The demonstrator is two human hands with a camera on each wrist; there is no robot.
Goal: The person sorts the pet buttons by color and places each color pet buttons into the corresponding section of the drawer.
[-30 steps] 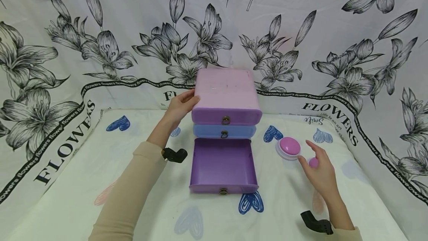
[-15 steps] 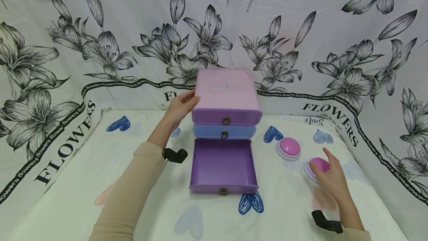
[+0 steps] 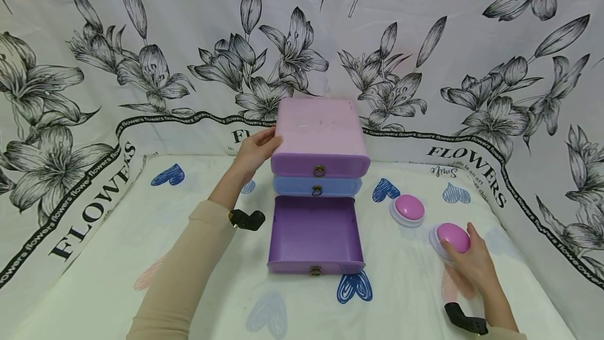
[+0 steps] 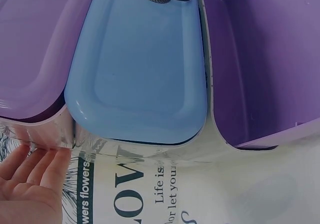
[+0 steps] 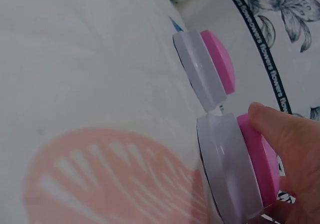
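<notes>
A small chest of drawers with a pink top (image 3: 321, 125) stands in the middle of the head view. Its purple bottom drawer (image 3: 315, 266) is pulled out and bare inside, while the blue drawer (image 3: 317, 186) and the purple top drawer (image 3: 297, 165) are closed. My left hand (image 3: 255, 150) rests straight fingers (image 4: 50, 169) against the chest's upper left side. At the right, my right hand (image 3: 474, 258) spans a pink domed push button (image 3: 453, 235) on a white base, thumb (image 5: 272, 126) at the dome's edge and fingers on the opposite side.
A second pink push button (image 3: 409, 208) sits between the chest and my right hand. The white cloth (image 3: 212, 287) has printed hearts. Behind the chest rises a flower-printed cloth (image 3: 330, 41) with a black lettered band.
My right hand has moved right and toward me, from beside the second push button to the nearer one, and its fingers have closed in around the dome. The left hand stays put.
</notes>
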